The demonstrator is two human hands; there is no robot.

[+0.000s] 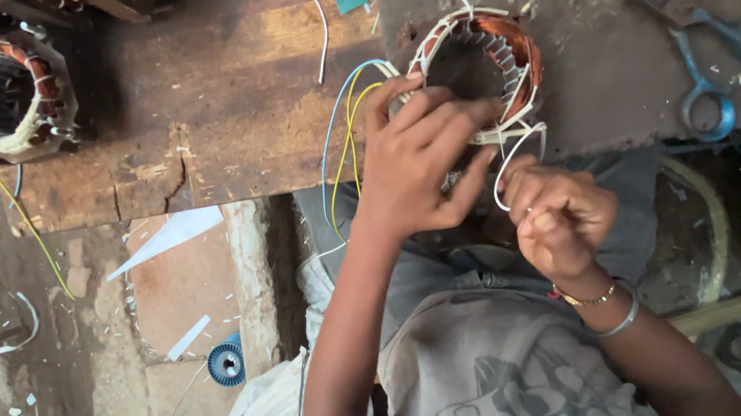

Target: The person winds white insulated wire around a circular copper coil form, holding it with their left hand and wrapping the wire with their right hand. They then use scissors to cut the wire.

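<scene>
Left hand (419,164) spread over the near rim of the copper-wound stator (481,72) at the desk (271,104) edge, fingers (453,127) splayed and pressing it down; right hand (560,215) just below, fingers curled tight, pinching the white lacing cord (513,152) looped off the winding. Likely trouble: too hard a tug snapping the cord or nicking the copper enamel, or dragging the stator off the edge. Scissors (735,57) well apart to the right; second stator (5,95) far left.
</scene>
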